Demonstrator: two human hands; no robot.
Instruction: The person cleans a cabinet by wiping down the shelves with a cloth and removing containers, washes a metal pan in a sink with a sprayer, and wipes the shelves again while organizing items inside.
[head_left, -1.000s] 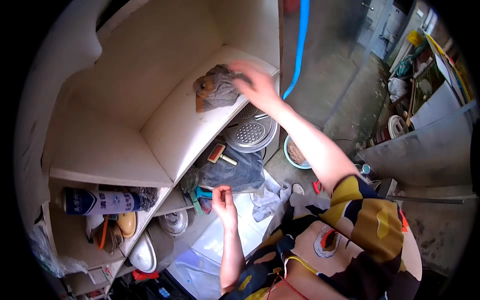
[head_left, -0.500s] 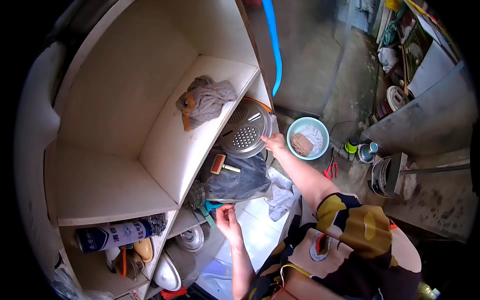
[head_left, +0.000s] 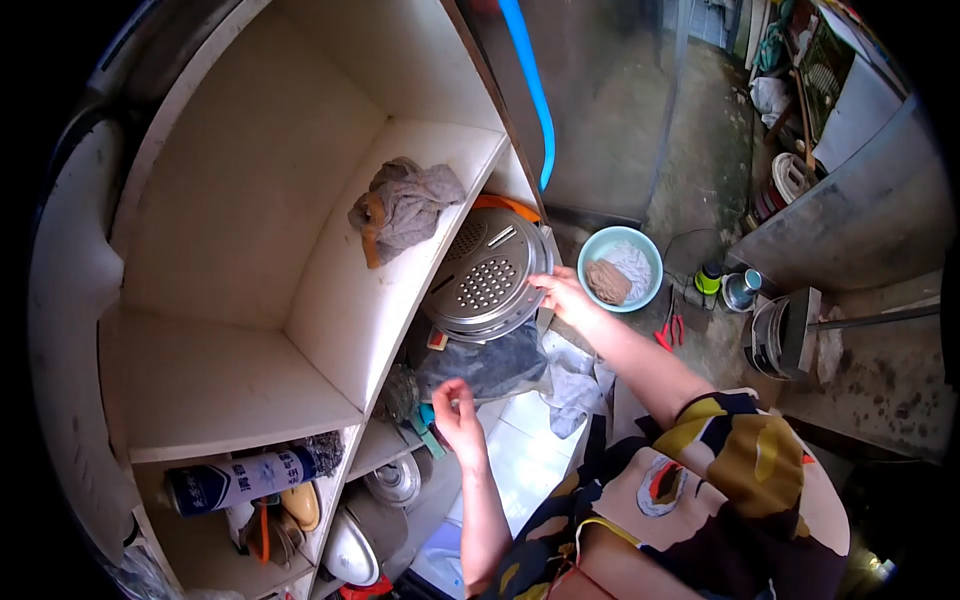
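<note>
My right hand [head_left: 562, 294] grips the near rim of a round metal grater [head_left: 490, 285], which has raised round holes and slots. More round metal rims show beneath its edge. This grater sits under the cabinet shelf and overlaps a black plastic bag [head_left: 485, 368]. Only one end of a red-and-cream brush [head_left: 437, 341] shows beside the bag, as the grater hides the rest. Just in front of the bag, my left hand [head_left: 458, 420] is raised with bent fingers slightly apart, and nothing shows in it. A blue-green handled item [head_left: 428, 428] lies close to its left.
A crumpled grey cloth [head_left: 405, 208] lies on the cabinet shelf [head_left: 340, 300]. Below are a spray can [head_left: 245, 478] and pot lids [head_left: 350, 548]. On the floor at right stand a light-blue basin [head_left: 620, 238] with cloths, red-handled pliers [head_left: 670, 330] and a metal container [head_left: 740, 290].
My right hand has drawn the grater slightly toward me, so it now covers most of the brush. My left hand has lifted away from the blue-green item.
</note>
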